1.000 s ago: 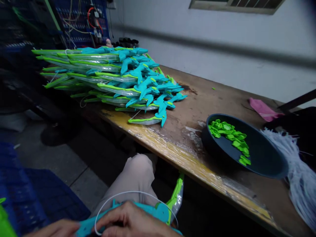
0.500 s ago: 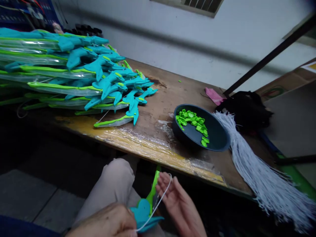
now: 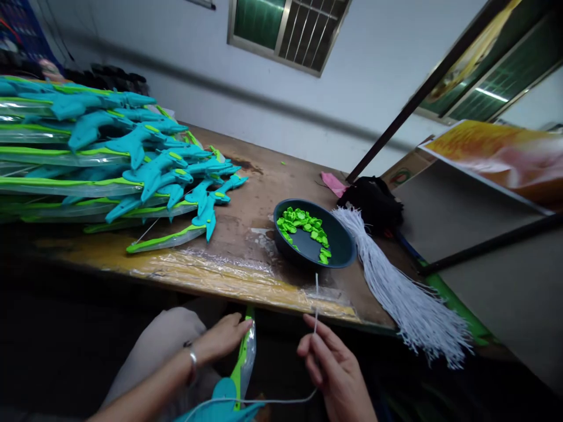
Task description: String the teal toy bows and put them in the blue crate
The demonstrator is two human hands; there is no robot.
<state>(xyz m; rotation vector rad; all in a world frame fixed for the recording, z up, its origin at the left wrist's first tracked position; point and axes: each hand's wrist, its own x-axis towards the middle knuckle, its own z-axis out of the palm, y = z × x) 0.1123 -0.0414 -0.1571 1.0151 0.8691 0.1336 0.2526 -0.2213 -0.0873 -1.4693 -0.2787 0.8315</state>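
Pinched between thumb and forefinger of the right hand point(image 3: 336, 369): a white string point(image 3: 315, 305), its free end standing straight up above the fingers, the rest running down and left toward the teal grip of a toy bow point(image 3: 240, 375). Held so, probably, to keep the end stiff and easy to aim. Left hand point(image 3: 222, 340) closed lightly around the green and clear limb of that same bow, fingertips at its upper tip, wrist with a thin bracelet. Bow resting low over the lap, below the table point(image 3: 246, 275) edge, upright and a little tilted; seems braced there so that the limb does not swing while the string is handled.

On the table, straight ahead: dark round bowl point(image 3: 338, 255) with small bright green pieces point(image 3: 305, 225) heaped on its far side, within easy reach. Just right of the bowl, touching its rim or nearly so, a thick bundle of white strings point(image 3: 404, 293) fanning over the table edge. Behind the bundle, something black and soft point(image 3: 373, 202), and a pink scrap point(image 3: 332, 183). Far left, a big pile of finished-looking bows point(image 3: 109, 158), stacked with grips toward the middle. Nothing between hands and bowl except the table edge itself, wrapped in wrinkled clear film.
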